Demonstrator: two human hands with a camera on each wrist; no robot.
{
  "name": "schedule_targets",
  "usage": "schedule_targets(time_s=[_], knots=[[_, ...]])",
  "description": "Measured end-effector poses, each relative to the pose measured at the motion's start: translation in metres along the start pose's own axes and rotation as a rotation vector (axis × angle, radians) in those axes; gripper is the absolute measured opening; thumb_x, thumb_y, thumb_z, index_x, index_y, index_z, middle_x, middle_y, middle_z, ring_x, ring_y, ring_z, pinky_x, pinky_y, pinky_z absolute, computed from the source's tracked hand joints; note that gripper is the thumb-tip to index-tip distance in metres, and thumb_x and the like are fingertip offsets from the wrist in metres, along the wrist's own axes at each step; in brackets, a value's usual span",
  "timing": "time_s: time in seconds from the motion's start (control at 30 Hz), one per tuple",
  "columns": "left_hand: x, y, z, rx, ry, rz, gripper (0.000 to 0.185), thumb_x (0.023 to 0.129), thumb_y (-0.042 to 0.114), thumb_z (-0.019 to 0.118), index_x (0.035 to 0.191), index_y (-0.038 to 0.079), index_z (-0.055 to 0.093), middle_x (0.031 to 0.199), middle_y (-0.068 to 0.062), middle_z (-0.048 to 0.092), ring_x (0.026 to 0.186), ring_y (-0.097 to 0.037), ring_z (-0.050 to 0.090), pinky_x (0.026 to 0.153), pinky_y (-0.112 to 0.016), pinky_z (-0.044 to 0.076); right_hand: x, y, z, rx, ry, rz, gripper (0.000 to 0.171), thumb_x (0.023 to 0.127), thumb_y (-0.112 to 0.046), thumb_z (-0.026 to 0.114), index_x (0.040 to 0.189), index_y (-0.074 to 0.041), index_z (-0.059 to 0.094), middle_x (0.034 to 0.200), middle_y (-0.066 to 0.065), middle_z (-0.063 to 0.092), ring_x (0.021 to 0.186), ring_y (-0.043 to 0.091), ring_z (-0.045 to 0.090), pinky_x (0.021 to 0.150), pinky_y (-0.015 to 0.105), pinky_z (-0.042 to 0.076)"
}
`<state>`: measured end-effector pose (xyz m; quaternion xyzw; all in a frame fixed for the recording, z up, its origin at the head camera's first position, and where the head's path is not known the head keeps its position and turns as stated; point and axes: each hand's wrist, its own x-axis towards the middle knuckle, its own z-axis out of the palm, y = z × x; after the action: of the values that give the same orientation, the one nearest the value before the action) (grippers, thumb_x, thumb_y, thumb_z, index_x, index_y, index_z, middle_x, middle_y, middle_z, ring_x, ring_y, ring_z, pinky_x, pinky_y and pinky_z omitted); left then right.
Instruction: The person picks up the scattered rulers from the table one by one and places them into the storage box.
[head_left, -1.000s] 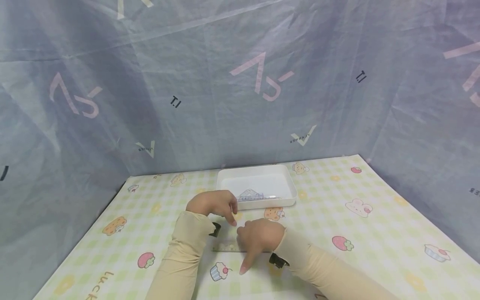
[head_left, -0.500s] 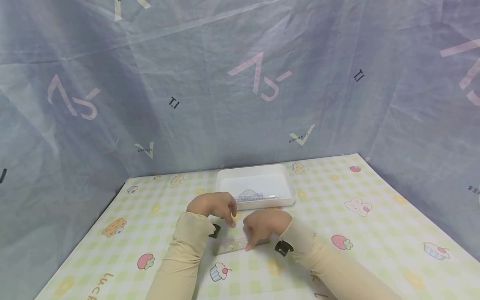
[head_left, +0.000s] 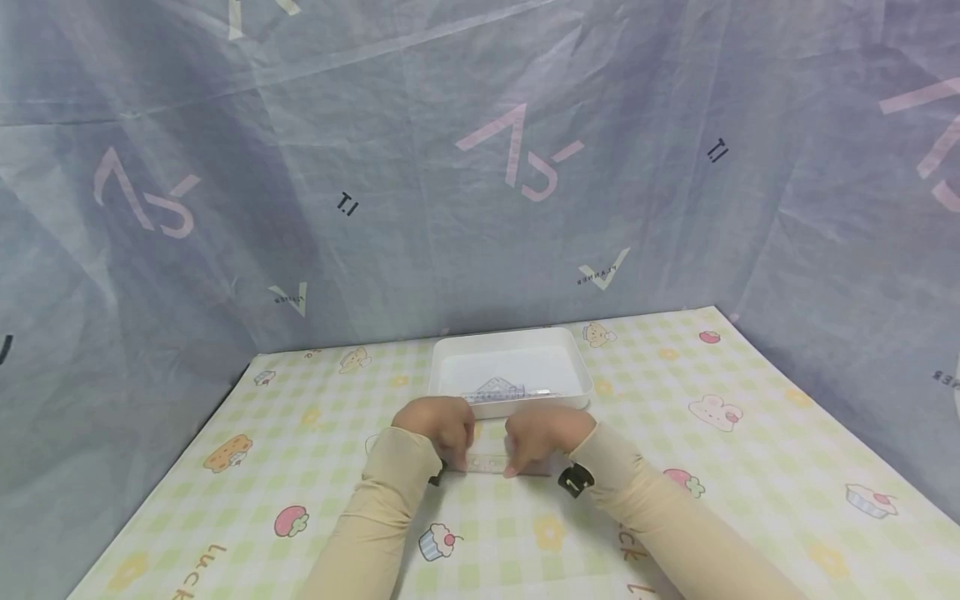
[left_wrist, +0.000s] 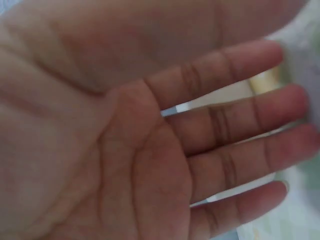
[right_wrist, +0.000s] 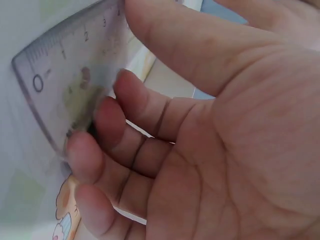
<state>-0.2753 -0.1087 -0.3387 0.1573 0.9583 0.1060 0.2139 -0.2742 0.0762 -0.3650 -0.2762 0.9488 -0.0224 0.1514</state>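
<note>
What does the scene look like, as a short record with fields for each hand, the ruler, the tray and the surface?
Left hand: on the ruler's left end, grip unclear
Right hand: pinches the ruler
Ruler: clear plastic, between both hands, just in front of the tray
Tray: white, holds a clear set square
Surface: checked mat with cartoon prints

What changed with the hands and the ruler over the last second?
The clear ruler moved away from the person toward the white tray. The right hand went from pointing a finger down at the cloth to holding the ruler's end; the left hand closed in on the other end. The tray and its contents stayed put.
</note>
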Motion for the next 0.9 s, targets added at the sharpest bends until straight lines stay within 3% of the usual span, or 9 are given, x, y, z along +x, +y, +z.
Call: schedule_targets(time_s=[0.2,0.37,0.53,0.9], knots=[[0.002,0.005,0.005,-0.010,0.000,0.008,0.025,0.066,0.006,0.088,0.075,0.013,0.065,0.077,0.001,0.061,0.071,-0.017,0.055,0.065,-0.033,0.045,0.000,0.007,-0.004,0.031,0.035,-0.034,0.034,0.079,-0.043,0.082,0.075,-0.018,0.059,0.071,-0.006,0.053,0.064,0.011,0.048,0.065,0.028,0.044],[0.003,0.005,0.007,0.009,-0.014,0.053,0.021,0.069,-0.002,0.081,0.067,0.011,0.065,0.069,0.001,0.062,0.064,-0.015,0.056,0.061,-0.030,0.046,0.000,0.013,-0.005,0.064,0.050,-0.053,0.032,0.079,-0.037,0.082,0.072,-0.019,0.058,0.070,-0.007,0.056,0.065,0.010,0.050,0.065,0.028,0.044],[0.003,0.001,0.003,0.040,0.010,0.098,0.019,0.073,-0.006,0.071,0.067,0.012,0.069,0.065,0.003,0.062,0.062,-0.013,0.053,0.058,-0.028,0.044,-0.002,0.016,-0.008,0.074,0.071,-0.063,0.030,0.081,-0.034,0.082,0.070,-0.019,0.058,0.070,-0.008,0.057,0.066,0.010,0.051,0.065,0.028,0.044],[0.001,-0.006,-0.009,0.012,0.073,0.182,0.021,0.080,-0.007,0.070,0.068,0.011,0.069,0.064,0.002,0.063,0.059,-0.013,0.054,0.057,-0.027,0.043,-0.009,0.020,-0.021,0.074,0.115,-0.109,0.022,0.084,-0.021,0.076,0.072,-0.018,0.058,0.072,-0.008,0.056,0.067,0.010,0.051,0.066,0.029,0.045]])
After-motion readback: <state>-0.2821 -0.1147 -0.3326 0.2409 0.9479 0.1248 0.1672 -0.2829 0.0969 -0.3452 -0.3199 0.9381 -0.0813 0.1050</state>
